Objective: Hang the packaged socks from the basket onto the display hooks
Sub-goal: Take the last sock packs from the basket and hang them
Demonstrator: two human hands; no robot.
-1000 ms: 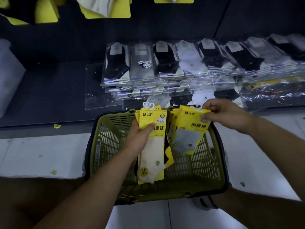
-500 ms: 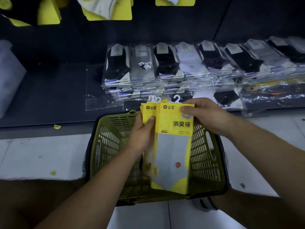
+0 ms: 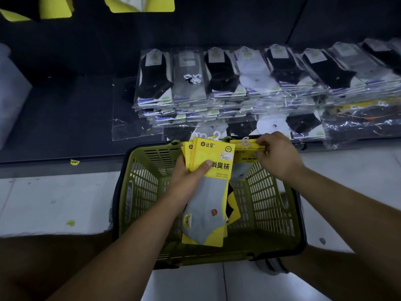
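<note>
Several yellow-carded sock packs (image 3: pixel 213 170) are fanned in my left hand (image 3: pixel 186 185), held just above the green basket (image 3: pixel 149 170). The thumb is clamped across the front card and the fingers curl behind. My right hand (image 3: pixel 275 157) pinches a second bunch (image 3: pixel 245 158) by its header edge, just below the white plastic hangers (image 3: pixel 246 142). Its socks dangle into the basket's far right corner. I read this as the gathering step: the packs are out of the basket and getting squared up, and none of these is hung yet.

Next, I judge the two bunches want merging or sorting so the hangers line up, then a lift toward the display. Only the lower edges of hung yellow packs (image 3: pixel 138 4) show at the top of view. The hooks themselves are out of frame, so I'd have to raise the head first. Loose hangers could snag on one another.

The front card carries the brand 达足 beside a square logo, then large black characters ending 臭袜, the first of them partly under the thumb. A round green seal and a small white sticker sit at its top right, too small to read. An oval yellow label on the grey sock is blurred. Clear-bagged socks (image 3: pixel 217 83) are stacked on the dark shelf (image 3: pixel 65 116) behind.
</note>
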